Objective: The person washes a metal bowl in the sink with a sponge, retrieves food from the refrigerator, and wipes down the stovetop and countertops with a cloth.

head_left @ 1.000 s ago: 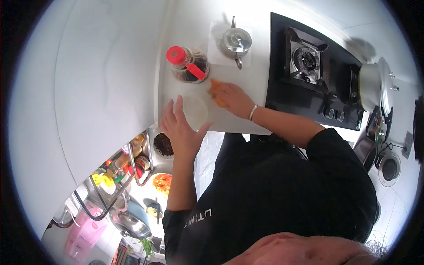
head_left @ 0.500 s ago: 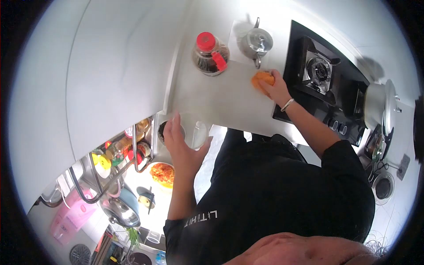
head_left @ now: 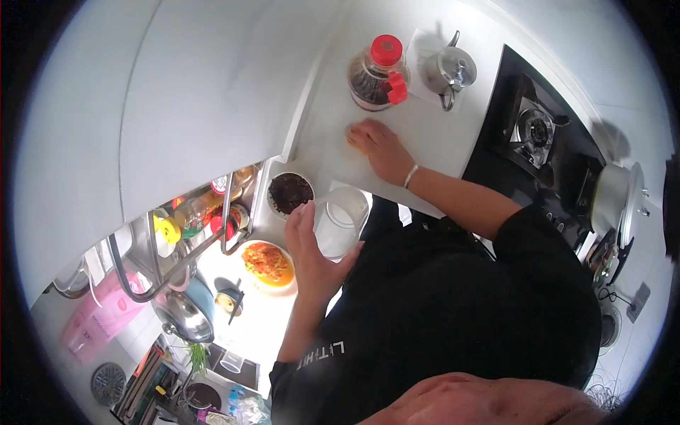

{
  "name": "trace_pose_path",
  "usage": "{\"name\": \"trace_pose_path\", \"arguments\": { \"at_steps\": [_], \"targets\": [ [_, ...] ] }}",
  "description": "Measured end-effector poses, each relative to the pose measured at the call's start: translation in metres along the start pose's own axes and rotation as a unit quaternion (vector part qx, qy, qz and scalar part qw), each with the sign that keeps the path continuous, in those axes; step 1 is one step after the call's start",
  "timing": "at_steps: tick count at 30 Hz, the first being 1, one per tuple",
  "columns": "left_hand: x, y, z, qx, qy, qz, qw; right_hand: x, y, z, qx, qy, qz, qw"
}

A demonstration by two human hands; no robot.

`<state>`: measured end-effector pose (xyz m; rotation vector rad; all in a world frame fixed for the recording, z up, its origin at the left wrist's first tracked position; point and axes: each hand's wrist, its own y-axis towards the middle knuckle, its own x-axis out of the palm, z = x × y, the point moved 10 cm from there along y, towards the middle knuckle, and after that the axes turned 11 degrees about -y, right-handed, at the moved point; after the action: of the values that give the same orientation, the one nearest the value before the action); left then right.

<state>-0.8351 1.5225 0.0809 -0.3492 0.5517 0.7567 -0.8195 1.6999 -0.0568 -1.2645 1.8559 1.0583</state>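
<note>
My left hand (head_left: 315, 262) is wrapped round a clear, see-through container (head_left: 340, 223) and holds it tilted at the counter's front edge. My right hand (head_left: 382, 152), with a bracelet at the wrist, presses on the white counter (head_left: 425, 142). Under its fingers is an orange cloth (head_left: 360, 145), mostly hidden. Beyond that hand stands a glass jar (head_left: 372, 81) with a red lid and dark contents. To the jar's right, a lidded pot (head_left: 451, 69) rests on a white sheet. A bowl of dark grains (head_left: 290, 193) is close to the container.
A black gas stove (head_left: 524, 134) is on the right, with a large pot (head_left: 613, 198) beyond. A plate of red and yellow food (head_left: 267, 264) lies at the lower left. Beside it are a metal rack of bottles (head_left: 205, 212), a steel lid (head_left: 185, 315) and a pink package (head_left: 103, 319).
My right hand has moved left across the counter with the orange cloth, away from the stove. My left hand has drawn the clear container nearer my body. The view has shifted left.
</note>
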Motion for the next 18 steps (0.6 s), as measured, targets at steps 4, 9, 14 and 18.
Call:
{"name": "trace_pose_path", "arguments": {
  "at_steps": [4,9,14,18],
  "targets": [
    [-0.001,-0.004,-0.002,0.001,0.01,-0.001,1.0,0.004,0.022,0.015,-0.011,0.004,-0.013,1.0],
    [-0.001,-0.006,-0.008,-0.006,-0.005,0.003,1.0,0.0,0.051,0.044,0.002,-0.007,0.01,1.0],
    [-0.001,-0.004,-0.008,-0.006,0.013,-0.005,1.0,-0.018,0.097,0.081,0.056,-0.042,0.126,0.99],
    [-0.003,-0.004,-0.009,-0.009,-0.014,0.002,1.0,-0.011,0.139,0.118,0.118,-0.081,0.201,0.969]
  ]
}}
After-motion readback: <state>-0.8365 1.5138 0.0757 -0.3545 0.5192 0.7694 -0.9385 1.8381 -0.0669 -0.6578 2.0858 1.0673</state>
